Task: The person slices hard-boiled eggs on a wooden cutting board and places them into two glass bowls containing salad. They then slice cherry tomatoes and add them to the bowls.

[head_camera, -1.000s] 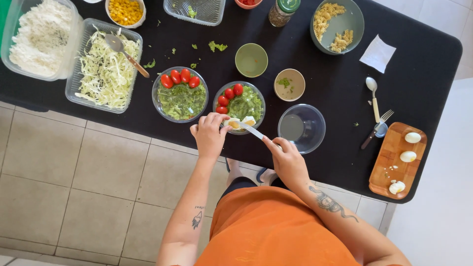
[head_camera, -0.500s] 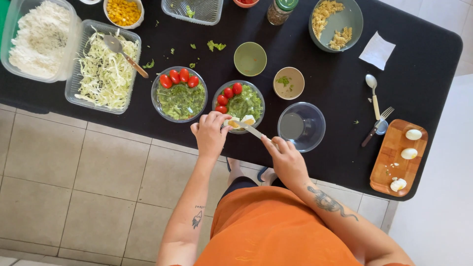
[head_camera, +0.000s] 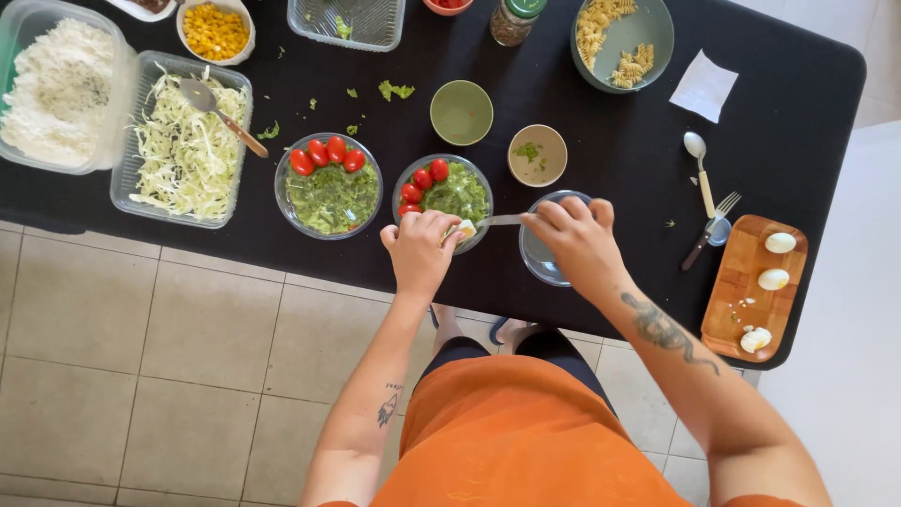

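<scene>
Nearest, at the bench's near edge: my left hand (head_camera: 419,252), fingers closed around a piece of boiled egg (head_camera: 465,229), held over the near rim of the salad bowl (head_camera: 442,199). My right hand (head_camera: 577,239), just beside it, is clenched on the handle of a knife (head_camera: 500,221); the blade points left and meets the egg piece between the two hands.

Under my right hand: an empty clear glass bowl (head_camera: 537,258), partly covered by it.

Salad bowl: chopped greens with cherry tomatoes along its left side. Just left of it, a second glass bowl (head_camera: 331,185) of the same, tomatoes along its far rim.

Near right corner: a wooden board (head_camera: 748,286) with three peeled egg pieces. Beside it, a spoon (head_camera: 699,164) and a fork (head_camera: 712,226).

Middle of the bench: a small beige bowl (head_camera: 537,155) with herb scraps, an empty green bowl (head_camera: 461,112).

Left end: a clear tray of shredded cabbage (head_camera: 181,141) with a spoon lying in it, and a tub of white rice (head_camera: 59,89).

Far edge: a bowl of corn (head_camera: 215,30), a clear empty tray (head_camera: 347,21), a grey bowl of spiral pasta (head_camera: 621,44), a white napkin (head_camera: 704,86).
</scene>
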